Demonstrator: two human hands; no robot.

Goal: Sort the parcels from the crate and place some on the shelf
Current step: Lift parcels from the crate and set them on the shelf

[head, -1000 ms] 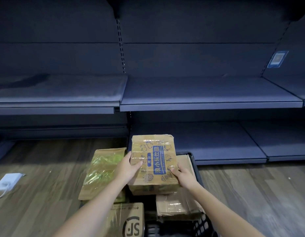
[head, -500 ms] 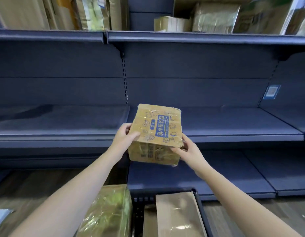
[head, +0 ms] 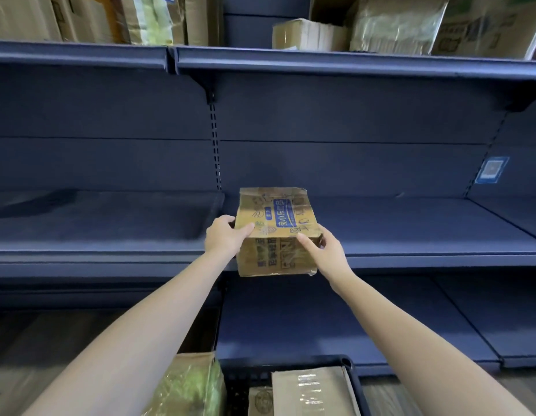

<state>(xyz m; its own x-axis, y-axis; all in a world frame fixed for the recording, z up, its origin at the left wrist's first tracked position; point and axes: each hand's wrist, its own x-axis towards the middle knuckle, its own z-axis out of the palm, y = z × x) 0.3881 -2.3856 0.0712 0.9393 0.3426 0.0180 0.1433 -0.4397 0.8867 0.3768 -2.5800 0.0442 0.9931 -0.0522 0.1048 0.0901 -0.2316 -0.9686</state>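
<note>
1. Head view: a person stands facing dark blue metal shelving, both bare forearms stretched forward from the bottom of the frame.
2. The landmark is the middle shelf, a wide, flat blue board that runs across the frame at mid-height.
3. A small cardboard parcel with blue printed lettering and clear tape sits at the front edge of the middle shelf, near its centre. Its near face hangs below the shelf lip, so whether its base rests on the board cannot be told.
4. The left hand is clamped on the parcel's left side, thumb on the top face, the other fingers hidden behind the box.
5. The right hand presses against the parcel's near right corner, thumb laid along the top edge.
6. Above the middle shelf, an upper shelf carries a row of cardboard boxes, some wrapped in shiny plastic.
7. Below the middle shelf, a lower shelf lies close to the wooden floor.
8. Below and in front of the middle shelf, a black crate holds a taped brown parcel. Just left of the crate lies a parcel in yellowish-green film.
9. Right of the parcel, on the back panel above the middle shelf, hangs a small blue label, too blurred to read.
</note>
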